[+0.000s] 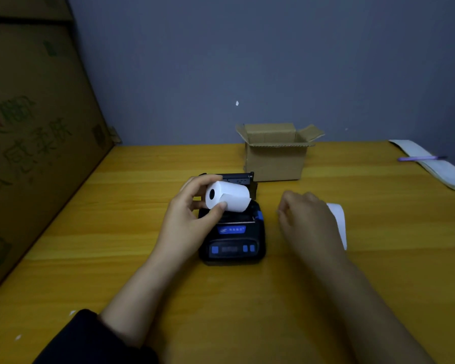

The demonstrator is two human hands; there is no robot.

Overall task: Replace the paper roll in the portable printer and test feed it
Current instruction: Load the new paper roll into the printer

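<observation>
I have the paper roll (227,196) in my left hand (192,214), held just above the open printer (233,237)

The roll lies on its side, its long axis running left to right and slightly away from me, the dark core hole facing left toward my palm; my thumb presses its near lower edge and my other fingers curl over the top and far side, so it sits clamped between them, over the paper bay with the lid (238,177) raised behind it. A loose tail of paper hangs from the roll's underside toward the bay. My right hand (306,219) hovers to the right of the printer with its fingers loosely curled around nothing I can see, partly covering a white paper strip (339,222) lying on the yellow table (116,245). An open cardboard box (276,153) stands behind the printer
</observation>
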